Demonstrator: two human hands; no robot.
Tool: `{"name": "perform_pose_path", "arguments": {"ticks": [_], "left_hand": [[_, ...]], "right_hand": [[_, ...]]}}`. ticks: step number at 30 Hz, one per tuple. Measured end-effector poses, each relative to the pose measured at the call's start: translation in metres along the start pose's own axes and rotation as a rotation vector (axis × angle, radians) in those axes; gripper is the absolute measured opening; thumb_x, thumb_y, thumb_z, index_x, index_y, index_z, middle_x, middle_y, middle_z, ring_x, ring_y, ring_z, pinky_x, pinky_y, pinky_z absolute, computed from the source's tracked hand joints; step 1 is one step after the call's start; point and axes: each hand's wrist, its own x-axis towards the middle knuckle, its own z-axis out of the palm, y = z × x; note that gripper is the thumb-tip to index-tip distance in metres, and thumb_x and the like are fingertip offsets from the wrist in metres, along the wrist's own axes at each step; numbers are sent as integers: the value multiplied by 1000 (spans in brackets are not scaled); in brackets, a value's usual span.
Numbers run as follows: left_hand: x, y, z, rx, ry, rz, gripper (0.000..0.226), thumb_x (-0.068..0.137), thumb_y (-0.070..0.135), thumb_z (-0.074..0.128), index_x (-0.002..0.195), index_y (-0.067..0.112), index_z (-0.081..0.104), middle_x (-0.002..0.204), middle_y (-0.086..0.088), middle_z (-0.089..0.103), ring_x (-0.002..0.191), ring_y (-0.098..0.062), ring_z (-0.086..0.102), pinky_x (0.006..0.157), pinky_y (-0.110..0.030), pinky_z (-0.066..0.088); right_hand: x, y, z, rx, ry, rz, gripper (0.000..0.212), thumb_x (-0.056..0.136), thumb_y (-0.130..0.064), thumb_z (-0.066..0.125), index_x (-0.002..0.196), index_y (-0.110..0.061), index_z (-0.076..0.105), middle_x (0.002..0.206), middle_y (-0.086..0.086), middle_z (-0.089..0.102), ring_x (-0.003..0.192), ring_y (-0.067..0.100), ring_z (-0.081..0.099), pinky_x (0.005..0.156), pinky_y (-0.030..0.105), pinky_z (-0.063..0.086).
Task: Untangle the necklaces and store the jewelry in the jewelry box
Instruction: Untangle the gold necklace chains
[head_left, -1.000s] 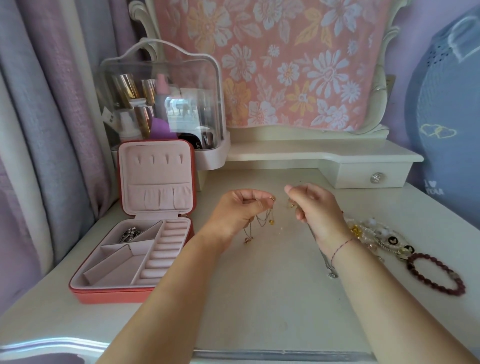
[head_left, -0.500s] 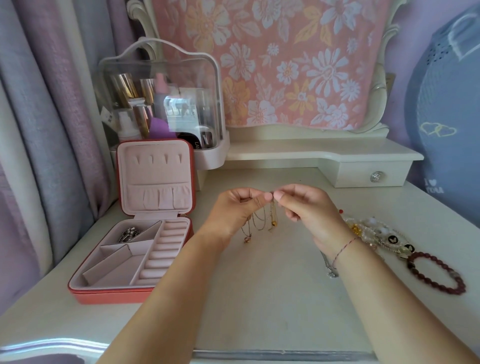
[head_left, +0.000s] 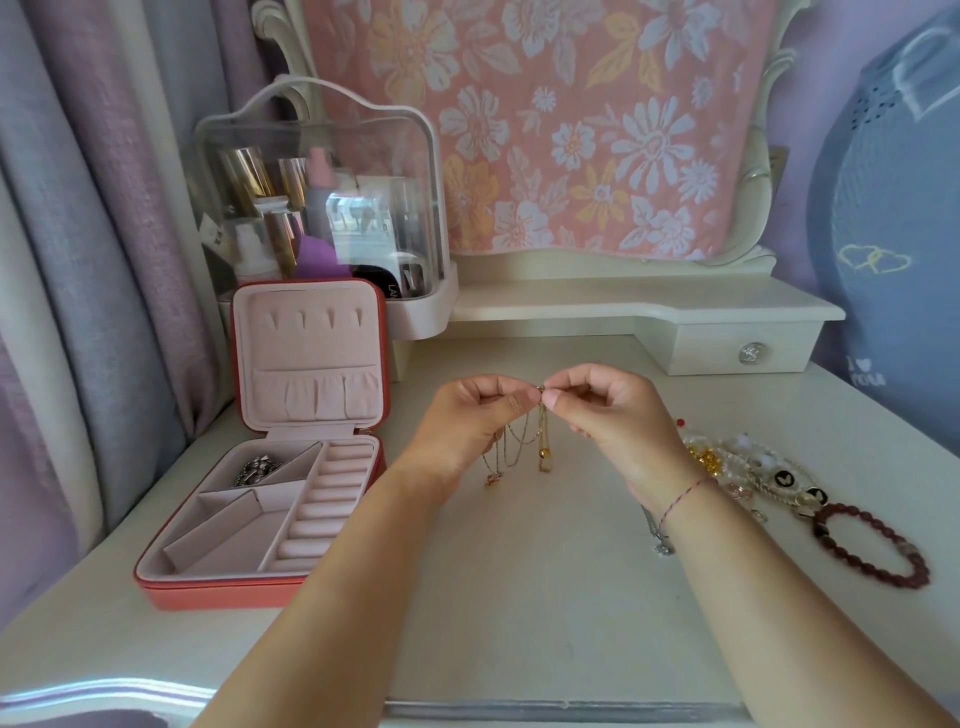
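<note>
**Necklaces (head_left: 519, 441) pinched between both grips over the worktop (head_left: 519, 597)**

The left grip (head_left: 467, 421) and the right grip (head_left: 618, 415) meet fingertip to fingertip, each closed tight with thumb and forefinger curled onto the same small gold point at the top of the tangle. The other fingers of both are folded in toward the palms. The thin gold chains hang straight down from that pinch in several loops, below and between the two grips. Small pendants dangle at the low ends, just above the worktop or touching it; which, I cannot tell.

The jewelry box (head_left: 223, 582) sits open to the left, well apart from the chains, its lid upright and its pink lining showing. A silver piece (head_left: 257, 467) lies in its back left compartment.

To the right of the right wrist, a heap of beaded jewelry (head_left: 753, 467) lies on the worktop, with a dark red bead bracelet (head_left: 872, 545) just beside it, nearer the front edge. A silver chain (head_left: 657, 530) shows partly from under the right forearm. A thin red thread (head_left: 685, 491) circles the right wrist. Behind the box stands a clear cosmetics case (head_left: 322, 197).
</note>
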Motion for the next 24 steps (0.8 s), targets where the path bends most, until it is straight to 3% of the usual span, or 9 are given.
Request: {"name": "perform_pose_path", "arguments": {"ticks": [6, 9, 13, 17, 20, 24], "left_hand": [[-5, 5, 4, 43, -52, 40, 19, 89, 5, 64, 104, -7, 66, 39, 18, 49, 36, 6, 44, 44, -2, 31], [-6, 5, 4, 33, -66, 41, 20, 87, 3, 67, 103, -9, 66, 40, 18, 50, 35, 5, 44, 43, -2, 31], [-6, 7, 4, 34, -71, 12, 12, 86, 6, 69, 94, -2, 66, 41, 18, 50, 36, 5, 43, 44, -3, 31], [-3, 3, 1, 29, -60, -27, 9, 83, 18, 73, 86, 10, 69, 46, 15, 42, 43, -6, 25, 42, -15, 24], [-2, 3, 1, -29, -47, -35, 8, 83, 21, 72, 84, 13, 70, 51, 9, 36, 47, -10, 21, 43, -17, 21], [-1, 2, 0, -55, -53, -10, 11, 81, 23, 71, 85, 13, 70, 51, 8, 36, 45, -8, 23, 42, -17, 22]], "right_hand": [[0, 0, 0, -75, 33, -18, 9, 82, -10, 71, 79, -18, 73, 62, -13, 58, 57, 2, 48, 61, 16, 43], [0, -1, -1, -74, 25, -2, 10, 83, -8, 69, 77, -16, 71, 54, -16, 54, 54, 2, 47, 58, 13, 41], [1, -2, -1, 20, 18, 82, 13, 84, -5, 63, 74, -13, 66, 53, -7, 51, 53, 8, 45, 54, 16, 38], [6, -4, -3, 233, 35, 195, 8, 75, -17, 61, 68, -15, 58, 55, -2, 51, 53, 13, 44, 55, 23, 36], [6, -4, -4, 347, 25, 234, 19, 89, -8, 56, 70, -12, 56, 59, 2, 52, 50, 14, 45, 55, 26, 36], [0, -4, -2, 286, -103, 230, 14, 90, -9, 59, 77, -8, 62, 64, 2, 60, 52, 13, 56, 54, 23, 45]]}}
